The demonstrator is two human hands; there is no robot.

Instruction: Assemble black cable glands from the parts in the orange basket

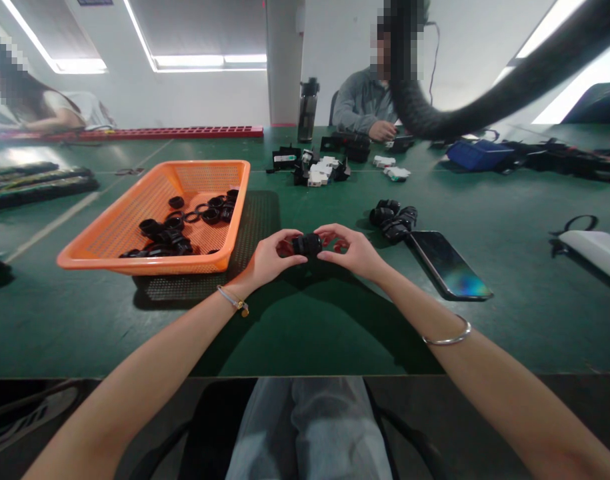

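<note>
Between my two hands is a black ribbed cylindrical fitting (307, 245), lying sideways just above the green table (305, 340). My left hand (275, 255) grips its left end between thumb and fingers. At the other end, the thumb and fingertips of my right hand (352, 250) are closed on it. Left of my hands stands an orange plastic basket (149, 268) with black rings and black fittings (165, 233) inside. Several similar black fittings (395, 220) lie in a small heap to the right of my right hand.
A phone (449, 263) lies right of my right hand. White and black parts (322, 170) are piled farther back, near a dark bottle (308, 110). A blue bin (479, 155) stands at the back right. Across the table sits a person (365, 100); a thick black hose (485, 113) hangs overhead.
</note>
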